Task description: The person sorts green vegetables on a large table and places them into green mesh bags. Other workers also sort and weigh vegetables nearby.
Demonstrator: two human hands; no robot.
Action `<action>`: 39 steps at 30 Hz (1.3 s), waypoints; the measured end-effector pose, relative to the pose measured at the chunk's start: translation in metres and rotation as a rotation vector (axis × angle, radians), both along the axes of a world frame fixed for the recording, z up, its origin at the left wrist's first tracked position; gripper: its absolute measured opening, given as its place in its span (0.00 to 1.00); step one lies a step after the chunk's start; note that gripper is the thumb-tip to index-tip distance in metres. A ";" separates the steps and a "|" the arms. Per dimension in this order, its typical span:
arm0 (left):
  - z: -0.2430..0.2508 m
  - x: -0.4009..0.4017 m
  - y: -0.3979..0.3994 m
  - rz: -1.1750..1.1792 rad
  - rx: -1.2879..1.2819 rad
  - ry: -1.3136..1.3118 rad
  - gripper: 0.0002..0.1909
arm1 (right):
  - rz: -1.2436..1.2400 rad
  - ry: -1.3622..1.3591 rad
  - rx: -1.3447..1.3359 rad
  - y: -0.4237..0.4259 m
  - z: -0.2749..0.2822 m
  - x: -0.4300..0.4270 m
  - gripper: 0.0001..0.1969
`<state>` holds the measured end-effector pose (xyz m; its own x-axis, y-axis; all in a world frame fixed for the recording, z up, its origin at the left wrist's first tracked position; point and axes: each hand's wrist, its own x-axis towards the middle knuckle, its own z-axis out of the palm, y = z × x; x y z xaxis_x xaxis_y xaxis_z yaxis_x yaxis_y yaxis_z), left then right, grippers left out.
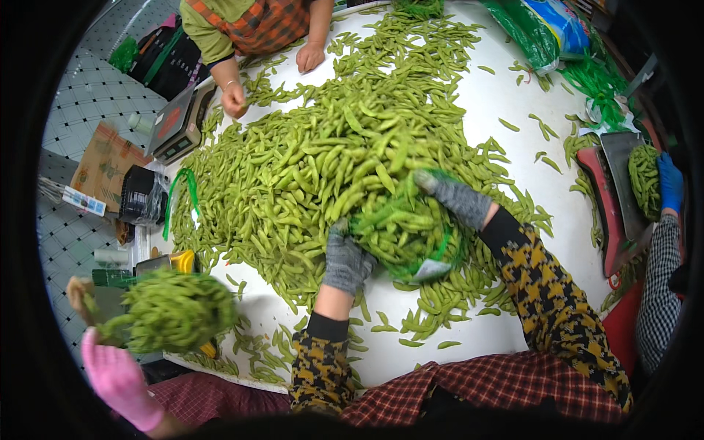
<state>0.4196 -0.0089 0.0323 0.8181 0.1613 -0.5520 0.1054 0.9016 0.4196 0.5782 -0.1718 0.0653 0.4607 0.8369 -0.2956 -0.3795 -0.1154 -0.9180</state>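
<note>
A green mesh bag (410, 234) holding edamame pods sits between my hands at the near edge of a large heap of loose pods (286, 176). My left hand (346, 258), in a grey knit glove, grips the bag's left side at its rim. On the far right side of the rim is my right hand (456, 198), gloved the same way, its fingers on the mesh. The bag's mouth appears to face the heap. A white tag (432, 270) and a green strap (443, 245) show on the bag's near side.
A pink-gloved co-worker's hand (118, 379) is by a filled mesh bag (176, 311) at left. Across the white table (489, 104), another person's bare hands (311, 56) rest near pods. At right, a blue-gloved hand (670, 181) holds a bag by a red scale (599, 209). Another scale (181, 124) stands far left.
</note>
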 end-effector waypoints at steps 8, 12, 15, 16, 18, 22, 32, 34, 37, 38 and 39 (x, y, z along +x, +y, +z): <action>-0.009 0.019 -0.001 -0.015 0.056 -0.091 0.33 | 0.152 -0.313 -0.138 0.002 0.013 0.019 0.54; -0.006 -0.003 0.008 -0.046 0.013 -0.344 0.31 | 0.255 -0.420 -0.103 -0.005 0.046 0.004 0.49; -0.055 -0.022 0.041 -0.236 0.377 -0.303 0.30 | 0.286 -0.522 0.146 -0.012 0.041 -0.017 0.49; -0.026 -0.029 0.031 -0.259 0.500 -0.283 0.33 | 0.278 -0.459 0.147 -0.021 0.049 -0.028 0.51; 0.025 -0.051 0.016 -0.377 0.731 -0.261 0.39 | 0.294 -0.638 0.038 -0.043 0.054 -0.046 0.54; 0.030 -0.097 0.005 -0.888 1.207 -0.066 0.40 | 0.379 -0.909 -0.039 -0.087 0.014 -0.083 0.52; 0.057 -0.129 -0.017 -0.248 0.444 0.479 0.21 | 0.057 -0.007 -0.045 -0.114 0.000 -0.106 0.25; 0.053 -0.131 -0.009 -0.357 0.666 0.598 0.22 | -0.067 0.105 -0.242 -0.107 0.007 -0.102 0.21; 0.017 -0.132 -0.005 -0.342 1.071 0.478 0.20 | -0.196 0.047 -0.352 -0.105 0.020 -0.099 0.13; 0.017 -0.131 -0.006 -0.340 1.086 0.487 0.16 | -0.203 -0.021 -0.293 -0.108 0.002 -0.098 0.13; 0.015 -0.131 -0.005 -0.282 0.945 0.435 0.15 | -0.203 -0.087 -0.231 -0.109 -0.019 -0.096 0.12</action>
<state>0.2886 -0.0135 0.0475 0.6560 0.5115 -0.5550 0.5667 0.1519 0.8098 0.4821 -0.2808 0.0461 0.6436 0.6402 -0.4194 -0.3373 -0.2546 -0.9063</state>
